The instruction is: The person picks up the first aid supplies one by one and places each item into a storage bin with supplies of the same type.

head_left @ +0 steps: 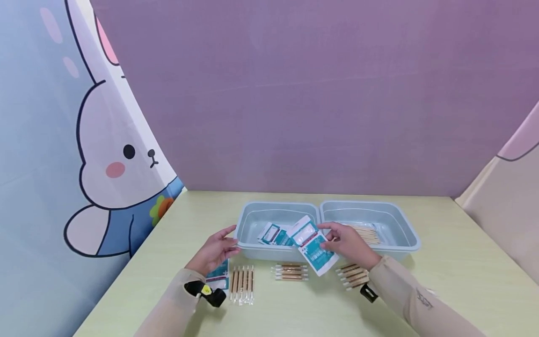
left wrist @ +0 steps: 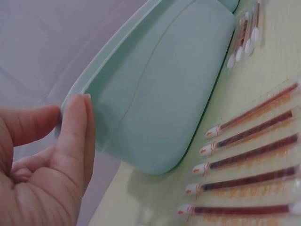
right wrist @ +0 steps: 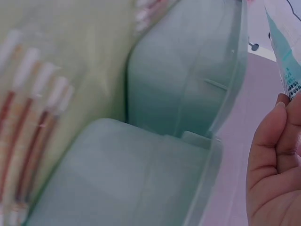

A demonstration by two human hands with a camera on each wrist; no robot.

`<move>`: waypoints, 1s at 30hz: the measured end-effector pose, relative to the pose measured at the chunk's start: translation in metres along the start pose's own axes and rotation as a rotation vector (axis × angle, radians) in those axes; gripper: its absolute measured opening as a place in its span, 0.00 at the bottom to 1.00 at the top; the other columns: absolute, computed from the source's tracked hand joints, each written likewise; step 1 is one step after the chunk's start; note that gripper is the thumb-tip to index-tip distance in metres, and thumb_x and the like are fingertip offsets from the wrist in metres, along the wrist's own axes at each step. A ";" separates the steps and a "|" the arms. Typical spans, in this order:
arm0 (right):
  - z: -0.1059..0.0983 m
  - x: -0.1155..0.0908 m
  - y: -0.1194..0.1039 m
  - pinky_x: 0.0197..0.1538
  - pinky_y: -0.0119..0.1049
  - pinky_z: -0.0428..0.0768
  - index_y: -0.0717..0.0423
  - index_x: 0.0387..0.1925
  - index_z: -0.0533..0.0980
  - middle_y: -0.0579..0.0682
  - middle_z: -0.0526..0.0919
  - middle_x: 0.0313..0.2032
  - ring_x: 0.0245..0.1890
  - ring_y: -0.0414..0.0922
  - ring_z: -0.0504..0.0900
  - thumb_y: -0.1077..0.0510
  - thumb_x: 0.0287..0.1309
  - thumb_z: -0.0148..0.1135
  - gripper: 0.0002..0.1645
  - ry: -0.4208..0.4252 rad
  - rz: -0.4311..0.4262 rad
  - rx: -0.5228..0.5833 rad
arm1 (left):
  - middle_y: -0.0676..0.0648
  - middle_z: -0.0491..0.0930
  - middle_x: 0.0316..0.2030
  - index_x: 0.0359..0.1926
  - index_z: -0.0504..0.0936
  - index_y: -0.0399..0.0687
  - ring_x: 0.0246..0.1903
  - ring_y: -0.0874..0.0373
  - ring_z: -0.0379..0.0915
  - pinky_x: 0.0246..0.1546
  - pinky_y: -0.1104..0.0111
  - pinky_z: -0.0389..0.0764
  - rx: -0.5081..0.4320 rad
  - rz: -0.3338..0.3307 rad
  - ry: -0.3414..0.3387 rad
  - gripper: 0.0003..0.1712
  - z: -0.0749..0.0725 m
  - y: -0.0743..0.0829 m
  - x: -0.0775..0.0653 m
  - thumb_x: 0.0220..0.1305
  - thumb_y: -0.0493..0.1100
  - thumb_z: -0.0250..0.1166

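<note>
My right hand (head_left: pixel 349 243) pinches a white-and-teal packet (head_left: pixel 317 254) between thumb and fingers, tilted above the front rim of the left blue plastic bin (head_left: pixel 271 254). In the right wrist view, only the edge of that packet (right wrist: pixel 282 52) shows. My left hand (head_left: pixel 214 251) grips the same bin's left corner, the rim lying between thumb and fingers in the left wrist view. More teal packets (head_left: pixel 273 234) lie inside this bin. Beneath my left forearm, another teal packet (head_left: pixel 218 273) rests on the table, partly hidden.
The right blue bin (head_left: pixel 406 234) adjoins the left one and holds thin wooden sticks (head_left: pixel 367 235). In front lie sleeved brown swabs: a left row (head_left: pixel 242 284), a middle stack (head_left: pixel 291 272) and a right group (head_left: pixel 353 276) partly under my right wrist. A purple backdrop (head_left: pixel 316 117) stands behind the table.
</note>
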State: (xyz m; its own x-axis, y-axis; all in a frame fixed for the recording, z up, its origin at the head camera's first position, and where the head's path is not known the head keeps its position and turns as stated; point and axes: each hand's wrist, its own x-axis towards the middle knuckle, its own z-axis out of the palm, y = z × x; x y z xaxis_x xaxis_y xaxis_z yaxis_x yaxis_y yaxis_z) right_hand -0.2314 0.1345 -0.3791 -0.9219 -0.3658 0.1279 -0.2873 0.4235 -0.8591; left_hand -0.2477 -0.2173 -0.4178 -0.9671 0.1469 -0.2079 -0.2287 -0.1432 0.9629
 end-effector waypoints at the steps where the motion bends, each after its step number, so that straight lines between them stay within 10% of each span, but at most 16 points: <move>1: 0.000 0.001 -0.002 0.30 0.34 0.81 0.72 0.58 0.70 0.51 0.78 0.27 0.27 0.45 0.79 0.71 0.55 0.63 0.27 0.001 0.000 0.001 | 0.34 0.74 0.46 0.72 0.52 0.36 0.30 0.59 0.80 0.39 0.69 0.82 0.001 -0.002 -0.005 0.33 -0.001 0.000 0.000 0.69 0.28 0.50; 30: 0.030 0.040 -0.022 0.31 0.33 0.72 0.66 0.61 0.70 0.52 0.79 0.29 0.26 0.43 0.74 0.67 0.58 0.63 0.29 -0.049 0.085 0.062 | 0.31 0.72 0.49 0.72 0.56 0.38 0.32 0.58 0.80 0.42 0.67 0.81 0.032 -0.009 -0.006 0.31 -0.012 0.000 -0.008 0.70 0.29 0.51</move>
State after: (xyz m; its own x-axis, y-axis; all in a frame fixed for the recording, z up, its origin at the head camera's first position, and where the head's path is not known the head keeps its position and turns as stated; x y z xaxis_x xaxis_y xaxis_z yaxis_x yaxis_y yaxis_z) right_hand -0.2539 0.0855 -0.3700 -0.9279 -0.3715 0.0305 -0.1907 0.4029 -0.8952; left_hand -0.2417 -0.2300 -0.4186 -0.9642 0.1543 -0.2157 -0.2338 -0.1109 0.9659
